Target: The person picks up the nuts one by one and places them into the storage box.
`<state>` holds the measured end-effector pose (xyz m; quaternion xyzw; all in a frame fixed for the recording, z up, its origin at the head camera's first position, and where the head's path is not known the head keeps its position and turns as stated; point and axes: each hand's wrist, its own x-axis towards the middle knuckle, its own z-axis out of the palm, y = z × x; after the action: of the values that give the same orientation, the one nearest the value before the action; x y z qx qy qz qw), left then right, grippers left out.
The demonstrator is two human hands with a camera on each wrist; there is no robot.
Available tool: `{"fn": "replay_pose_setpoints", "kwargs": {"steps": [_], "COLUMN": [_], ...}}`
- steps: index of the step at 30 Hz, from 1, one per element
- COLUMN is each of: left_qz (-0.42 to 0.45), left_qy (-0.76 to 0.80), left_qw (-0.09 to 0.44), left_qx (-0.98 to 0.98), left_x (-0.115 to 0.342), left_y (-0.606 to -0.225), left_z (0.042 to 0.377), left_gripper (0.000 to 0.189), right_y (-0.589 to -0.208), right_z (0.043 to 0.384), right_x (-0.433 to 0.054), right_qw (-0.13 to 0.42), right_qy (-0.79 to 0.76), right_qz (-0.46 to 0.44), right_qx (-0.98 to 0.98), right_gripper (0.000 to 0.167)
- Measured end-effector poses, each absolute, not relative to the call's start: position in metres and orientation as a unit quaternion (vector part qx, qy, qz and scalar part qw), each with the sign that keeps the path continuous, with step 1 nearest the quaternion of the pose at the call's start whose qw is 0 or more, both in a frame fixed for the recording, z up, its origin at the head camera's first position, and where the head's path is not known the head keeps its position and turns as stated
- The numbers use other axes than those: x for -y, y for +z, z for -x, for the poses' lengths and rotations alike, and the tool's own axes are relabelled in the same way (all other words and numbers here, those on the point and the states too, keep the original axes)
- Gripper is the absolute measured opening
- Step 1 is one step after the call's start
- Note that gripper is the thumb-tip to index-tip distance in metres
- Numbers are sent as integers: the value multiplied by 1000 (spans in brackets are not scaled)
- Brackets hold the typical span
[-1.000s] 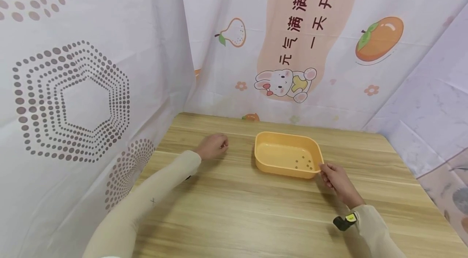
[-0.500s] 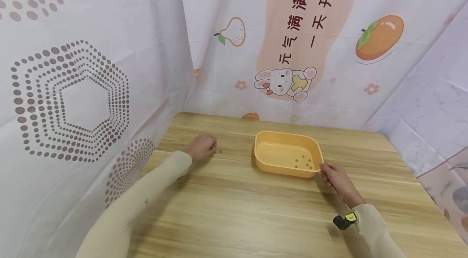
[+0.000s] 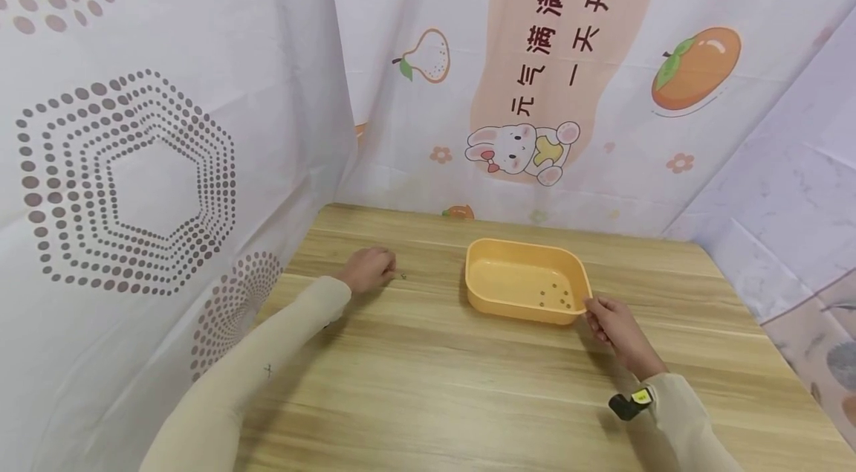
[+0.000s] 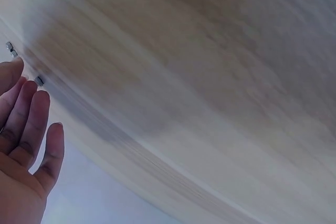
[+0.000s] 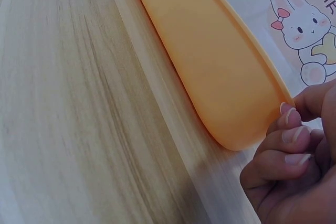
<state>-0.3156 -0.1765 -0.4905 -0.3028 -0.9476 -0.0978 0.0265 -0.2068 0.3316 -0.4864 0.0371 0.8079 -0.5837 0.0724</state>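
Observation:
My left hand [image 3: 368, 269] is low over the far left of the wooden table, fingertips down. Small metal pieces, perhaps nuts, lie there; one metal piece [image 3: 403, 276] shows just right of the fingers. In the left wrist view, a small metal piece [image 4: 14, 53] is right at the thumb tip, and another piece [image 4: 39, 81] lies just beyond the fingertips. Whether thumb and index finger pinch one is hidden. My right hand [image 3: 618, 331] pinches the rim of a yellow-orange plastic tray [image 3: 495, 307] at its near right corner. Several similar small pieces [image 3: 554, 286] lie inside the tray.
The wood-grain table [image 3: 428, 390] stretches in front of me. A dotted white curtain [image 3: 281, 123] hangs along the left, and a printed cloth [image 3: 381, 152] closes off the back. A black device [image 3: 628, 406] is strapped at the right wrist.
My left hand has moved a little left, uncovering a small metal piece on the table, and has since stayed nearly still. The right hand and tray have not moved.

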Motion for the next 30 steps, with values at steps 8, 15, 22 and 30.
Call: {"fn": "replay_pose_setpoints", "kwargs": {"steps": [8,15,22,30], "left_qz": [311,319,329,315], "left_qy": [-121,-114,-116,-97], "left_qw": [12,6,0,0], "left_qx": [943,941,937,944], "left_x": [169,162,161,158], "left_y": [-492,-489,-487,-485], "left_z": [317,318,316,314], "left_gripper": [7,6,6,6], "right_y": [-487,-489,-491,-490], "right_z": [208,209,209,208], "right_x": [-332,-333,-335,-333], "right_qw": [72,69,71,71], "right_qy": [-584,-588,-586,-589], "right_qz": [-36,-31,-19,-22], "right_qx": [-808,-805,-807,-805], "right_gripper": [42,41,37,40]}}
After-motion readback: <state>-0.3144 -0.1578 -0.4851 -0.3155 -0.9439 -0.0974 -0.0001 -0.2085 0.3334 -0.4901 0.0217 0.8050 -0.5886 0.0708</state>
